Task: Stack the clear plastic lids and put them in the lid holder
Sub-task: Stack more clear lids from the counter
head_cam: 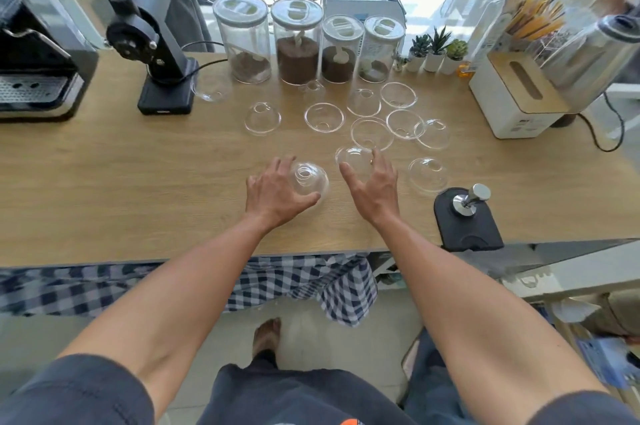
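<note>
Your left hand (273,187) grips a lid stack (308,178); your right hand (372,182), fingers spread, touches the next lid (353,158), just right and far of the stack.

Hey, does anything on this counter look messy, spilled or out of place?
Nothing spilled or broken. The clear lids are scattered loose over the table, some dome up like one lid, others flipped rim up like another, and two overlap. The left hand grips a small stack; the right hand reaches for the next lid.
</note>
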`<act>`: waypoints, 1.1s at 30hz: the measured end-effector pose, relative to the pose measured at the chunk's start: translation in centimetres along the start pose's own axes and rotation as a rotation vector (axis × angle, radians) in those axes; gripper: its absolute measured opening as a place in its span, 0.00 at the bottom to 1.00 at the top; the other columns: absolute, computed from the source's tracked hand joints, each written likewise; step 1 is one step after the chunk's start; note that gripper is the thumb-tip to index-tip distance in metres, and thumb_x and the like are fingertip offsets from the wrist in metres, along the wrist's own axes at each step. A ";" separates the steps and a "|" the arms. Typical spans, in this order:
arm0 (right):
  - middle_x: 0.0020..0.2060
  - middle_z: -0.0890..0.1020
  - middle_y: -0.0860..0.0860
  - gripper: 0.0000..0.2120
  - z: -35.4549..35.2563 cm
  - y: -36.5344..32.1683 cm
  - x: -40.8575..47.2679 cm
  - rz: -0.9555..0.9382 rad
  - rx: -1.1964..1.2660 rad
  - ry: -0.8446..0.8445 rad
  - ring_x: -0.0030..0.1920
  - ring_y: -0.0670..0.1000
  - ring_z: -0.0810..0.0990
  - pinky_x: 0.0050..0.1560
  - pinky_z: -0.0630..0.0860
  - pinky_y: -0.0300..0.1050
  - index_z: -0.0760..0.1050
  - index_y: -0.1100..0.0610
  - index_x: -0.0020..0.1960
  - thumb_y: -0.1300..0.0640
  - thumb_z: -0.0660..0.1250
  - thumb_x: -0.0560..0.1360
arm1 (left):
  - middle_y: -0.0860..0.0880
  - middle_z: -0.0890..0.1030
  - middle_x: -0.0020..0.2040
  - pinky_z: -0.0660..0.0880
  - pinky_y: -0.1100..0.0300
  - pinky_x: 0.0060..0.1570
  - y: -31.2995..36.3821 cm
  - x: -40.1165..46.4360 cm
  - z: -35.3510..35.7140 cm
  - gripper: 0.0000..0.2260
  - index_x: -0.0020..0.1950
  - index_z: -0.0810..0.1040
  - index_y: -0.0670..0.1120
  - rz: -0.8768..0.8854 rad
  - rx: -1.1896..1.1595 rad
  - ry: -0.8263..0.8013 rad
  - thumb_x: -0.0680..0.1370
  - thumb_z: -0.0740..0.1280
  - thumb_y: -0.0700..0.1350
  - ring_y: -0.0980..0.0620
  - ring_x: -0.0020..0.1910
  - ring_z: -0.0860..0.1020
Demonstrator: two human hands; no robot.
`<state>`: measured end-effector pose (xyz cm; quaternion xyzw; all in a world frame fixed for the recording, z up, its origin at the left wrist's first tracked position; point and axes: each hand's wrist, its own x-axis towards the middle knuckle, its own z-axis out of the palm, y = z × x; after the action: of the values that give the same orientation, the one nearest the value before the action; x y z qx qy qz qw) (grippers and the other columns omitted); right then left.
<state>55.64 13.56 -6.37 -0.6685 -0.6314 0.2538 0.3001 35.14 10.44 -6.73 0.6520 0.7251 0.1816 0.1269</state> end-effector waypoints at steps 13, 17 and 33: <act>0.71 0.76 0.57 0.43 3.7 -4.1 -1.0 -0.328 -0.121 -0.197 0.72 0.58 0.70 0.74 0.69 0.53 0.65 0.61 0.80 0.40 0.76 0.74 | 0.50 0.80 0.58 0.79 0.44 0.60 -3.4 -0.5 -2.5 0.21 0.72 0.74 0.46 -0.332 -0.415 0.064 0.81 0.63 0.51 0.46 0.57 0.80; 0.71 0.77 0.56 0.43 4.7 -3.7 -1.2 -0.331 -0.173 -0.219 0.72 0.59 0.71 0.73 0.69 0.54 0.67 0.60 0.79 0.40 0.77 0.73 | 0.47 0.81 0.61 0.79 0.43 0.61 -4.0 -0.8 -2.1 0.19 0.71 0.75 0.46 -0.345 -0.440 0.041 0.82 0.63 0.53 0.47 0.58 0.80; 0.63 0.83 0.57 0.16 3.4 -2.9 -1.8 0.285 0.218 -0.201 0.65 0.57 0.80 0.63 0.76 0.49 0.78 0.62 0.69 0.59 0.60 0.84 | 0.49 0.87 0.55 0.76 0.56 0.57 -2.4 1.3 -0.2 0.12 0.59 0.86 0.50 -0.398 -0.696 -0.210 0.82 0.63 0.45 0.52 0.53 0.80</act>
<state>51.03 12.11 -6.73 -0.6861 -0.5258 0.4259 0.2672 32.68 11.48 -7.50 0.4325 0.7155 0.3204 0.4454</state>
